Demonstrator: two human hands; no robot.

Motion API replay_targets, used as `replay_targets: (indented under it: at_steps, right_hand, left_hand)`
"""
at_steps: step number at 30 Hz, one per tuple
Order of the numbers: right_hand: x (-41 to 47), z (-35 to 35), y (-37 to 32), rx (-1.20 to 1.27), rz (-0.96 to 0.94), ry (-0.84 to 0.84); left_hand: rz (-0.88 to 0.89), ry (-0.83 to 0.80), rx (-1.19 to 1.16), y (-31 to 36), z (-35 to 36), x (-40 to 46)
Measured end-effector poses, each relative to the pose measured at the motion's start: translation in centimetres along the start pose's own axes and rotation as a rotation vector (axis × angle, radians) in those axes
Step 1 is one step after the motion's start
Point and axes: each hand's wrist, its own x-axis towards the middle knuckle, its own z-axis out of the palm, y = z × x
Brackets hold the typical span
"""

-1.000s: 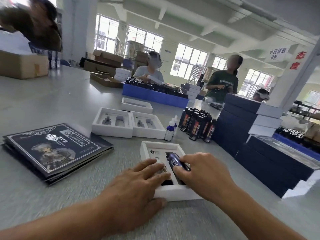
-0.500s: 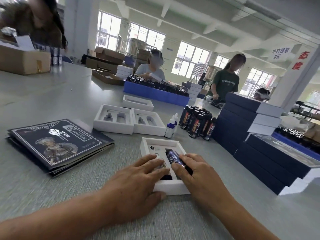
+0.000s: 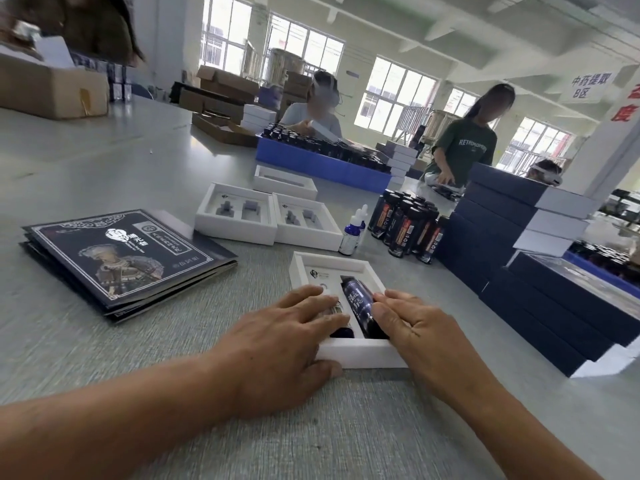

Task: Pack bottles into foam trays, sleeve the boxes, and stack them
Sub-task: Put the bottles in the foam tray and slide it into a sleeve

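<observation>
Both hands, the left hand [image 3: 291, 336] and right hand [image 3: 412, 325], press flat-fingered on two dark bottles [image 3: 360, 301] in the near foam tray [image 3: 360, 353] on the tabletop [image 3: 207, 341], so packing looks nearly done; a sleeve [image 3: 117, 258] probably comes next.

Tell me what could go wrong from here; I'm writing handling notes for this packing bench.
1. The dark bottle under the right hand looks tilted, its far end above the white foam tray; if not seated, the sleeve may jam.
2. The left hand covers the other slot, so that bottle's seating cannot be checked.
3. The standing bottles and dropper bottle crowd just beyond the tray; a reach could topple them.
</observation>
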Motion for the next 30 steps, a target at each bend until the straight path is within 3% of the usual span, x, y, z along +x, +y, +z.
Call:
replay_targets:
  at_steps: [3, 8, 14, 30]
  right_hand:
    - [-0.3, 0.6, -0.3, -0.065, -0.019, 0.066]
    - [-0.1, -0.3, -0.2, 0.123, -0.001, 0.048]
    - [-0.1, 0.3, -0.7, -0.059, -0.005, 0.009]
    - [-0.2, -0.1, -0.5, -0.009, -0.012, -0.030]
  left_hand:
    - [-0.002, 0.006, -0.001, 0.0, 0.0, 0.0]
    - [-0.004, 0.008, -0.002, -0.1, 0.1, 0.0]
    - [-0.014, 0.011, 0.011, 0.0, 0.2, 0.1]
    - [-0.038, 0.002, 0.075, 1.1, -0.8, 0.0]
